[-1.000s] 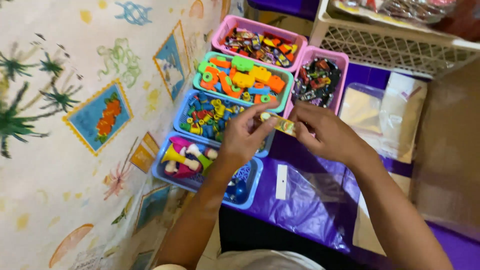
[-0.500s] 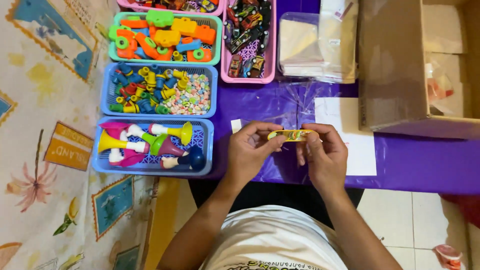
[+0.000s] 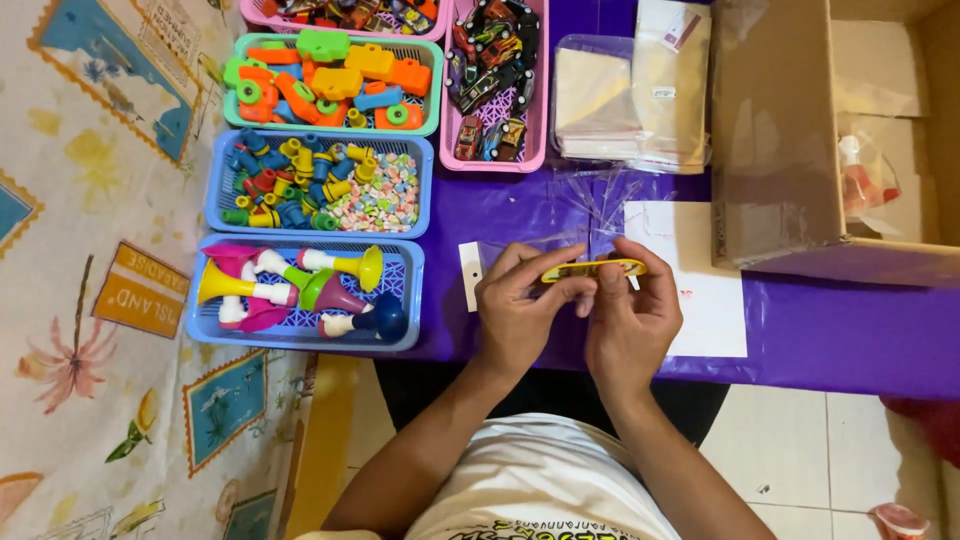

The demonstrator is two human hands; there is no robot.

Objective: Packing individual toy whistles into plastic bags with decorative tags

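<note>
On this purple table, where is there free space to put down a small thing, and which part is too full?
Free: the purple tablecloth right of the white paper sheet, below the brown cardboard box; also a strip between the blue basket of toy horns and the left hand. Crowded: the baskets on the left and the stack of clear plastic bags.

I see a small yellow toy skateboard (image 3: 593,269), slim and flat with dark markings along it, lying level with its length running from nine o'clock to three o'clock. It is pinched at both ends above the purple table (image 3: 820,330), its right tip over a white sheet of paper (image 3: 700,300). A clear plastic bag (image 3: 575,215) lies crinkled and flat on the table just at its twelve o'clock.
</note>
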